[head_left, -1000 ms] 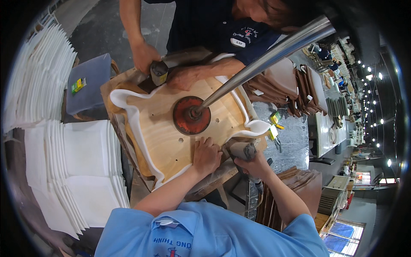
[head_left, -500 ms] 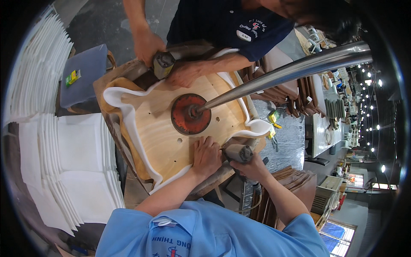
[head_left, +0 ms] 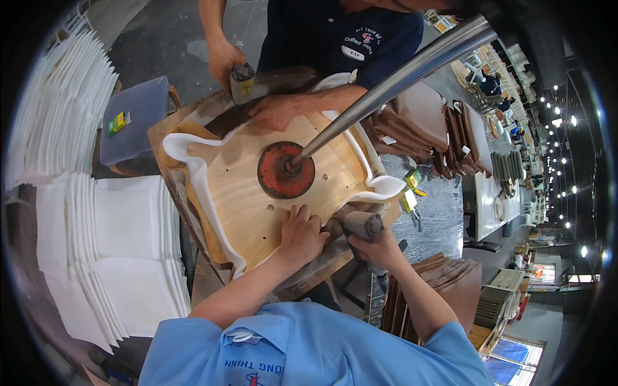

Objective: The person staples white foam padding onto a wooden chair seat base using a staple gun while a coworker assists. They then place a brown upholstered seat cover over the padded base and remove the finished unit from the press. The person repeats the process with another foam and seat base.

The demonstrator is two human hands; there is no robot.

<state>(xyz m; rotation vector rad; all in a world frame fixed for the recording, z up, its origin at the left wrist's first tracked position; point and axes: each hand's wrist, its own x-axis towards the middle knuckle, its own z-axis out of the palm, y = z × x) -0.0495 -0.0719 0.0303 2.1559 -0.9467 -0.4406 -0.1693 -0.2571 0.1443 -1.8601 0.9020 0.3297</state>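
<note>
A plywood seat board (head_left: pixel 244 193) lies underside up, with white foam (head_left: pixel 205 186) curling round its edges. A red round pressure disc (head_left: pixel 273 183) on a steel rod (head_left: pixel 386 83) bears on its middle. My left hand (head_left: pixel 300 237) is at the board's near edge, fingers bent over the wood and closed on the brown seat cover (head_left: pixel 331 229) there; the fingertips' grip is partly hidden. In my right hand (head_left: pixel 378 249) is a staple gun (head_left: pixel 362 224), its nose close to that edge. Opposite, a co-worker's hand (head_left: pixel 280 112) presses the far edge; their other hand (head_left: pixel 226 63) holds another staple gun (head_left: pixel 242 83).
Stacked white foam sheets (head_left: pixel 116 225) stand at the left, near a grey padded seat (head_left: pixel 134 122). Brown covers are piled at the right (head_left: pixel 412 122) and near my right arm (head_left: pixel 438 289). Small yellow-green boxes (head_left: pixel 412 186) lie on a plastic-covered table (head_left: pixel 438 219).
My left hand has slid a little left along the near edge, and my staple gun has shifted slightly. The co-worker's staple gun has moved back from the board.
</note>
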